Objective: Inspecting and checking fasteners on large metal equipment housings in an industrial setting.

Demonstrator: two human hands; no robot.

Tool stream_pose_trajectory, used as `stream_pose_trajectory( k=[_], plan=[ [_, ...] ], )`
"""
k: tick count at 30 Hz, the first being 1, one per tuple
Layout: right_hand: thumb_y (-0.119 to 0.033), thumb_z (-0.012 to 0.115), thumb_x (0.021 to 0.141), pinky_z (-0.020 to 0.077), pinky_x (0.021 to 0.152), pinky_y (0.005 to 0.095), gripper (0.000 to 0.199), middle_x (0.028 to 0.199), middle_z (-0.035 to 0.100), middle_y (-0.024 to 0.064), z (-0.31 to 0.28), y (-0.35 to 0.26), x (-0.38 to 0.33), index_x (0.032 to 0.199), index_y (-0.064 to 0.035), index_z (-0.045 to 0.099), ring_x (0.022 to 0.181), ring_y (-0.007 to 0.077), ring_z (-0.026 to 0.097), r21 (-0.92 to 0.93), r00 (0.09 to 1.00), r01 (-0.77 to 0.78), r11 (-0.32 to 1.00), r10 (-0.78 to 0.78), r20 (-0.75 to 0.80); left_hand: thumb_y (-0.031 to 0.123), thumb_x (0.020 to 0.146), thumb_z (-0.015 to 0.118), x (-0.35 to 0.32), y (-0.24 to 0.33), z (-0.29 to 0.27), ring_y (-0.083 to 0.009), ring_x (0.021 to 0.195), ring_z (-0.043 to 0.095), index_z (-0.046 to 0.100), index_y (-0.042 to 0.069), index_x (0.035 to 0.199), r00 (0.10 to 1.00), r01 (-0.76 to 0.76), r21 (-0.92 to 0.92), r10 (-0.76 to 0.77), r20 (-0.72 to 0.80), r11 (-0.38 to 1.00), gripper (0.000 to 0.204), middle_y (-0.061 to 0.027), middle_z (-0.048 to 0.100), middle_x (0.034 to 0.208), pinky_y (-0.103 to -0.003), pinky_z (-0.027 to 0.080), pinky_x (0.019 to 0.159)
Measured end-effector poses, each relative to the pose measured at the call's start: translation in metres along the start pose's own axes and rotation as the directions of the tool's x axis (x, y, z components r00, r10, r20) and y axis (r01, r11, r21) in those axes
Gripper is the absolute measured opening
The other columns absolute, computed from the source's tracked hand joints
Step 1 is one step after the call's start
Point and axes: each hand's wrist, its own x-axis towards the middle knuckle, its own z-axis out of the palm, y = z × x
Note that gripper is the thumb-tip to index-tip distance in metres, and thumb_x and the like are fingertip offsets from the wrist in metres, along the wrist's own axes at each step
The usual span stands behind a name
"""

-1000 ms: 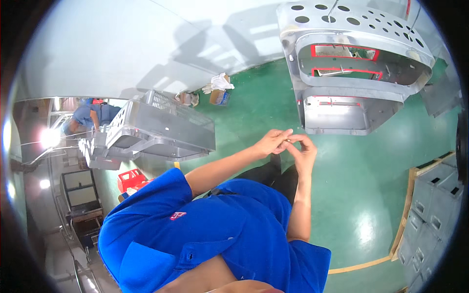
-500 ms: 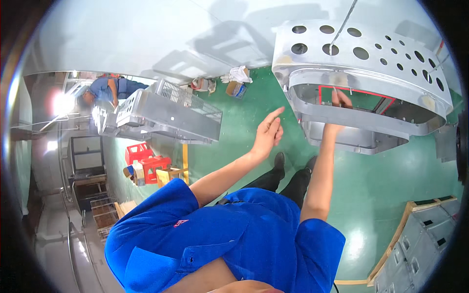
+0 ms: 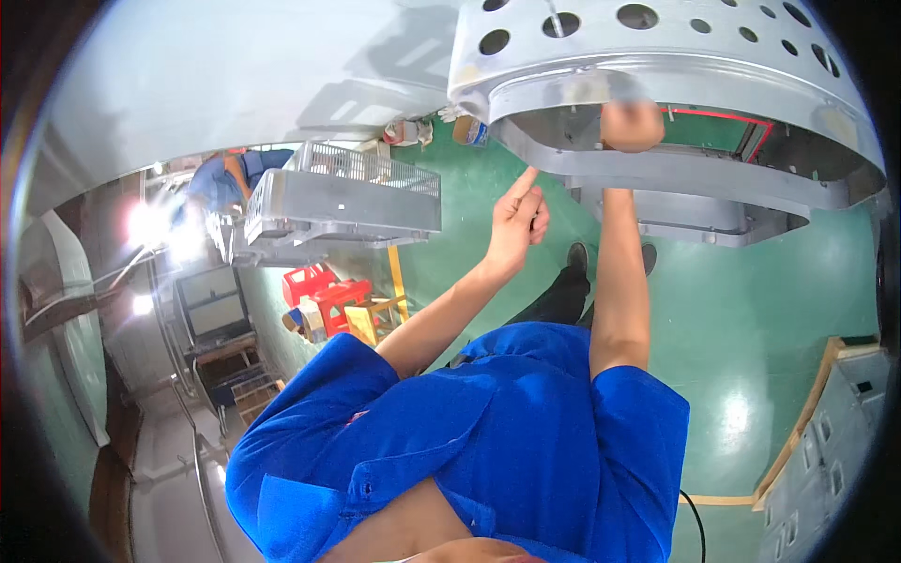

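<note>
- Plainly, the housing (image 3: 713, 172) runs its long axis left-to-right, upper right, opening facing the bottom edge.
- Right hand (image 3: 632, 126) inside, blurred; can't tell its grip.
- Left hand (image 3: 519, 218): index extended, others curled; can't tell if gripping.

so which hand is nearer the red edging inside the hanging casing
Right: right hand is inside the casing, beside the red edging; left hand is outside, farther left and lower in view.

The person's right hand (image 3: 632, 126), blurred, is inside a perforated grey metal housing (image 3: 657, 49); the left hand (image 3: 518, 222), pointing, hangs near it over the green floor (image 3: 751, 314).
</note>
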Motion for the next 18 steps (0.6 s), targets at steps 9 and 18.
stream_pose_trajectory(
  k=[9,18],
  plan=[
    [-0.001,0.066,0.065,0.0483,0.061,0.0361,0.008,0.071,0.062,0.0121,-0.006,0.002,0.002,0.070,-0.0012,0.060,0.066,0.0285,0.060,-0.208,0.907,0.417,0.885,-0.418,0.040,0.014,0.096,0.038,-0.004,-0.004,-0.005,-0.0064,0.047,0.031,0.031,0.011,0.138,0.998,-0.008,0.026,0.007,0.061,1.000,0.043,0.0017,0.034,0.056,-0.020,0.026,0.041],
    [0.001,0.069,0.064,0.0488,0.059,0.0373,0.014,0.072,0.060,0.0122,-0.004,0.009,0.008,0.070,-0.0018,0.057,0.066,0.0296,0.059,-0.252,0.809,0.580,0.775,-0.585,0.063,0.012,0.096,0.037,0.003,-0.002,-0.007,-0.0061,0.046,0.030,0.027,0.012,0.141,0.996,0.010,0.053,-0.015,0.087,0.999,0.046,0.0018,0.033,0.056,-0.019,0.024,0.040]
  ],
)
